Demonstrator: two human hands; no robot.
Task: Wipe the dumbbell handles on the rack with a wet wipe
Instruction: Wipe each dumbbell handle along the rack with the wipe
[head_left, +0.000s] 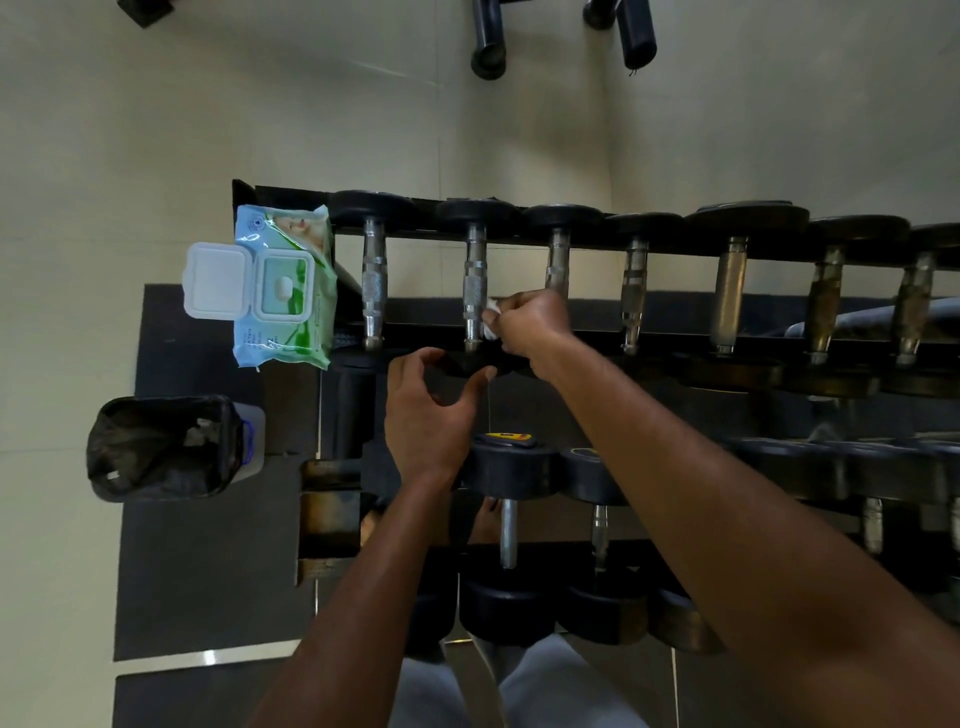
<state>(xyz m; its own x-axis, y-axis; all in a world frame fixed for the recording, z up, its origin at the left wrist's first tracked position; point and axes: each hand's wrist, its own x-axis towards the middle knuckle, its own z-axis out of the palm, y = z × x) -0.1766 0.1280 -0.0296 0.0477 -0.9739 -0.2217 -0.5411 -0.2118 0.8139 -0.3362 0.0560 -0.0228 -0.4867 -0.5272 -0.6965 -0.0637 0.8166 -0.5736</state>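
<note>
Head view, looking down: a dumbbell rack (675, 249) is seen from above, with a top row of dumbbells whose metal handles run toward the viewer. The wiping step is judged to be in hand, near the left end of the row. A white wet wipe (491, 317) is pinched in the curled fingers of the right hand (530, 325) and is held just beside, perhaps touching, the lower part of the second handle (474, 286) from the left.

The left hand (428, 410) is placed at the near black end of that same dumbbell, thumb and fingers spread in a wide curve around it; whether it is actually gripped cannot be told.

The first handle (374, 283) lies to the left, and further handles stretch away to the right. The next move is judged to call for rubbing the wipe along this handle, then shifting rightward to the next.

A wipes packet (296, 317), its lid flipped open, rests at the rack's left end. A lined bin (161, 447) stands on the floor below it.
</note>
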